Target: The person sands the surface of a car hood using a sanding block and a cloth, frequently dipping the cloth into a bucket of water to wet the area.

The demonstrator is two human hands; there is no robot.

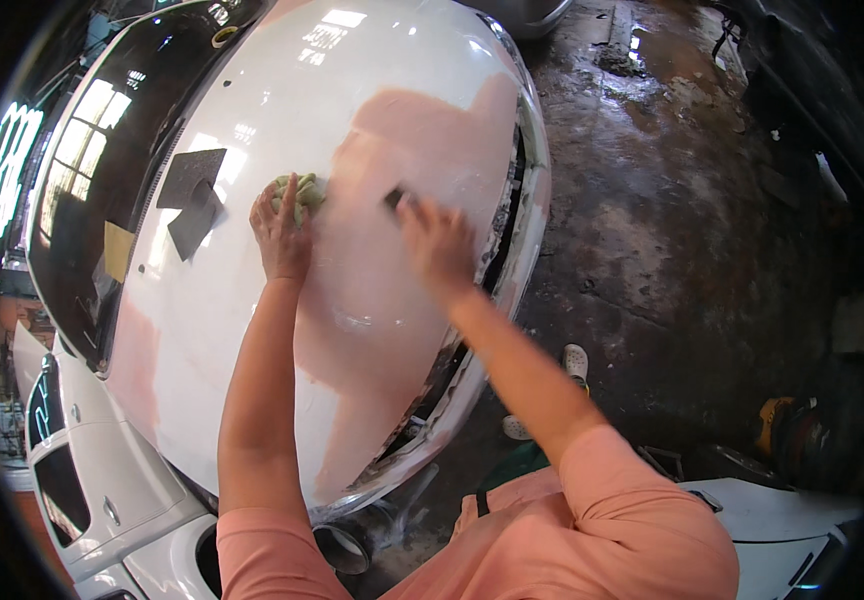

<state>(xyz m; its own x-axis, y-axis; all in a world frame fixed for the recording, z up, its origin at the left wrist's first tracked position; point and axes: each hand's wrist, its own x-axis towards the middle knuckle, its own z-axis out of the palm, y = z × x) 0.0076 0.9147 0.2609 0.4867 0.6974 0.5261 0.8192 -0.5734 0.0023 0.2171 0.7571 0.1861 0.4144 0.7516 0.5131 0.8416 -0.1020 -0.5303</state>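
A white car hood (pixel 272 95) with a broad pinkish patch (pixel 407 125) lies under both my hands. My left hand (pixel 284 240) presses a crumpled pale green cloth (pixel 309 193) against the hood, its fingers closed over it. To its right, my right hand (pixel 440 248) is smeared by motion. It grips a small dark piece of sandpaper (pixel 393 199) against the wet-looking patch; most of that piece is covered by the fingers. Left of my left hand, two dark grey sandpaper sheets (pixel 190 180) lie overlapping on the hood.
A yellowish sheet (pixel 117 250) rests by the base of the windshield (pixel 77 180). An open dark gap (pixel 497 265) runs along the hood's front edge. Another white car (pixel 112 460) stands at the lower left. To the right is a dark, partly wet floor (pixel 642 250).
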